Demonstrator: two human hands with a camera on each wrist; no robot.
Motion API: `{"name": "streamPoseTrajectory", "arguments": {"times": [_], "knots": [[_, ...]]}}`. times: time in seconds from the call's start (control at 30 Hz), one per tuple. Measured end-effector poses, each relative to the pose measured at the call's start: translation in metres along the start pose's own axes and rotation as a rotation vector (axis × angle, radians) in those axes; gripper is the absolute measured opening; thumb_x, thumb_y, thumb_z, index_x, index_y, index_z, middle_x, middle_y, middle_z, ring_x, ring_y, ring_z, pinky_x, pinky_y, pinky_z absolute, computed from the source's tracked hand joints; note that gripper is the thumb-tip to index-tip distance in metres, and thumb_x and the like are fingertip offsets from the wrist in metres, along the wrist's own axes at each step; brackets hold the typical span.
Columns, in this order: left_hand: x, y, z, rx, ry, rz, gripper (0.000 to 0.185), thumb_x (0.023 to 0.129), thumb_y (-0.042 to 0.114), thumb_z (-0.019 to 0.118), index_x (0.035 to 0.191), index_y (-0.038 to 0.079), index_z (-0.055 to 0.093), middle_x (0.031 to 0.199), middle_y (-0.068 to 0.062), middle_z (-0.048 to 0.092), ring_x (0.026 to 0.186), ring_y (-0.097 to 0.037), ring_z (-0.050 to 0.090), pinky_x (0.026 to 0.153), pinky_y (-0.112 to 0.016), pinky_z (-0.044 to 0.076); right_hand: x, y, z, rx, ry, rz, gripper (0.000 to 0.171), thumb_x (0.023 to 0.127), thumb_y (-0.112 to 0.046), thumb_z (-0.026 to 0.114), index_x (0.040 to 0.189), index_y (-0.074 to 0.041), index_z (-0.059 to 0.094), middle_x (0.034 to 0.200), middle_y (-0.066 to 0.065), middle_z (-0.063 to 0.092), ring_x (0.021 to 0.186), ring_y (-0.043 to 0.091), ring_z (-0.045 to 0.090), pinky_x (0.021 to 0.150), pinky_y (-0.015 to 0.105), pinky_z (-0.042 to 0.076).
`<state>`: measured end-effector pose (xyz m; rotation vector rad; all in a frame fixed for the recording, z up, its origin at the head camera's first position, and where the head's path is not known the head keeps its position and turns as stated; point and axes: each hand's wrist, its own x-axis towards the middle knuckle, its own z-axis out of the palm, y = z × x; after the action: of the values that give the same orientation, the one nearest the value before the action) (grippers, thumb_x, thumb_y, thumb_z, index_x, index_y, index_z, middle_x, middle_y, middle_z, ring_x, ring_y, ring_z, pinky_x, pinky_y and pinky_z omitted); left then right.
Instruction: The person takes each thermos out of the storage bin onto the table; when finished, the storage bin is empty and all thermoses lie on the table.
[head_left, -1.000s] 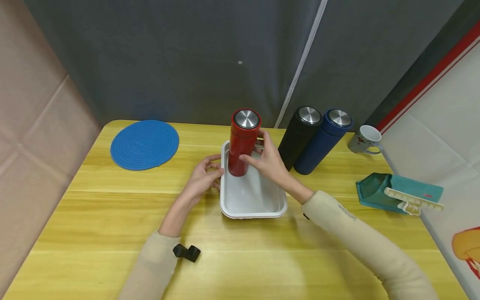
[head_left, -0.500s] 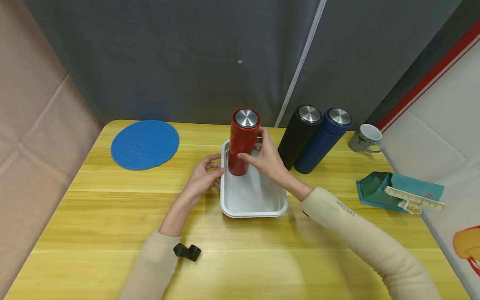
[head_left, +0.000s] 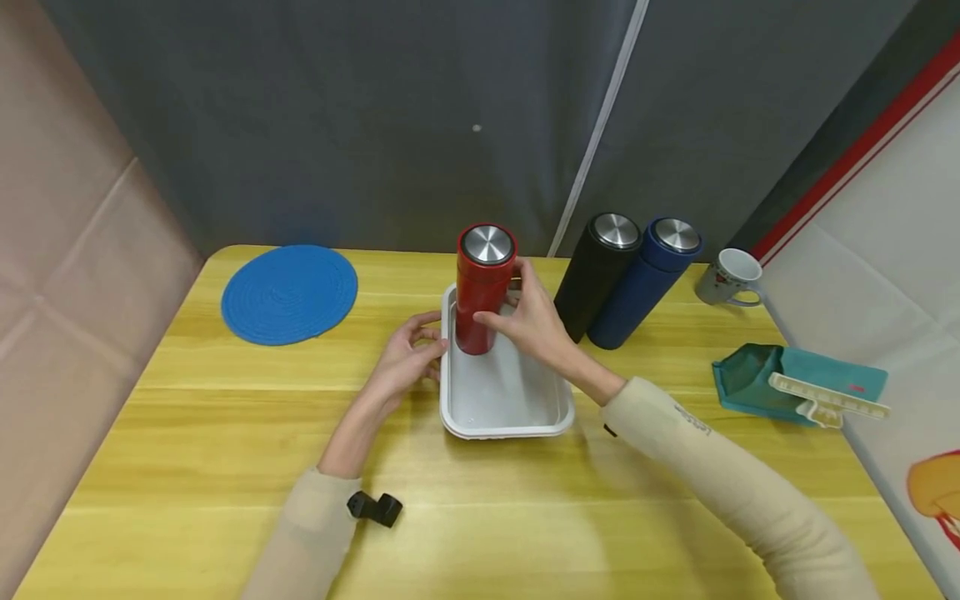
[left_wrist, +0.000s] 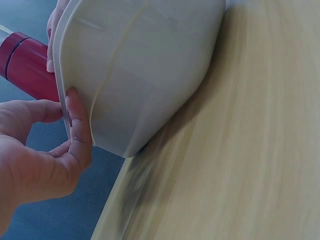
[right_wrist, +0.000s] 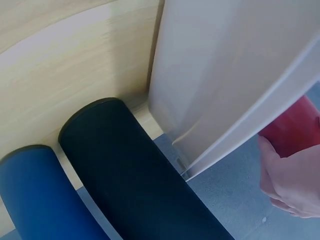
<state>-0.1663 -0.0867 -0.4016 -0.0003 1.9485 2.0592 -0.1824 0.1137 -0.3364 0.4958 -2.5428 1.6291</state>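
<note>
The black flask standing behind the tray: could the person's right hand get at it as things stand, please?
Probably not at once: the right hand grips the red flask over the white tray. Once free, the black flask stands just to its right with nothing between.

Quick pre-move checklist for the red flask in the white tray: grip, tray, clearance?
1. Right hand grip on the red flask: fingers curled round its body. Ok.
2. Flask upright, steel cap up, over the far end of the white tray. Ok.
3. Flask base seated on the tray floor: hidden by the tray wall and the hand. Cannot tell.
4. Left hand steadying the tray: thumb on the rim in the left wrist view. Ok.
5. Clearance to the black flask and blue flask: they stand just right of the tray, apart from it but close to the right hand. Ok, tight.
</note>
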Motion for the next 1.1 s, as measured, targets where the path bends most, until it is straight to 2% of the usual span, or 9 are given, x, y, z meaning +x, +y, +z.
{"name": "streamPoseTrajectory", "arguments": {"times": [0.07, 0.17, 0.43, 0.7, 1.1], "knots": [[0.0, 0.0, 0.001, -0.001, -0.001, 0.002, 0.053, 0.093, 0.006, 0.06, 0.142, 0.006, 0.041, 0.114, -0.017, 0.05, 0.075, -0.021, 0.058, 0.059, -0.029, 0.056, 0.002, 0.011, 0.0, -0.007, 0.002, 0.0, 0.074, 0.077, -0.007, 0.081, 0.134, -0.003, 0.035, 0.129, 0.014, 0.047, 0.111, 0.028, 0.054, 0.095, 0.04, 0.05], [0.0, 0.0, 0.002, -0.002, -0.003, 0.009, 0.052, 0.093, 0.005, 0.059, 0.142, 0.005, 0.04, 0.113, -0.017, 0.05, 0.075, -0.021, 0.058, 0.058, -0.028, 0.055, 0.002, 0.012, -0.002, -0.014, 0.004, 0.014, 0.073, 0.077, -0.006, 0.081, 0.134, -0.003, 0.035, 0.129, 0.014, 0.047, 0.112, 0.027, 0.053, 0.095, 0.039, 0.05], [-0.001, 0.001, 0.003, -0.013, -0.004, 0.011, 0.052, 0.093, 0.003, 0.058, 0.141, 0.005, 0.041, 0.113, -0.017, 0.05, 0.074, -0.019, 0.059, 0.056, -0.027, 0.054, 0.0, 0.009, -0.005, 0.008, 0.006, 0.038, 0.073, 0.078, 0.004, 0.077, 0.136, 0.006, 0.033, 0.131, 0.024, 0.045, 0.114, 0.037, 0.051, 0.097, 0.047, 0.047], [0.0, -0.002, 0.001, -0.023, 0.012, 0.011, 0.052, 0.092, 0.003, 0.059, 0.141, 0.005, 0.041, 0.111, -0.016, 0.05, 0.069, -0.021, 0.058, 0.055, -0.026, 0.054, -0.004, 0.008, -0.007, 0.009, 0.013, 0.018, 0.073, 0.076, -0.002, 0.081, 0.134, 0.001, 0.037, 0.127, 0.015, 0.05, 0.111, 0.027, 0.054, 0.093, 0.037, 0.051], [0.0, -0.001, 0.001, -0.026, 0.01, 0.011, 0.051, 0.092, 0.002, 0.058, 0.14, 0.005, 0.042, 0.11, -0.015, 0.05, 0.067, -0.019, 0.058, 0.057, -0.029, 0.055, -0.014, 0.002, -0.012, 0.013, 0.038, -0.003, 0.073, 0.074, -0.004, 0.083, 0.133, 0.0, 0.039, 0.126, 0.014, 0.053, 0.11, 0.026, 0.056, 0.092, 0.036, 0.052]]}}
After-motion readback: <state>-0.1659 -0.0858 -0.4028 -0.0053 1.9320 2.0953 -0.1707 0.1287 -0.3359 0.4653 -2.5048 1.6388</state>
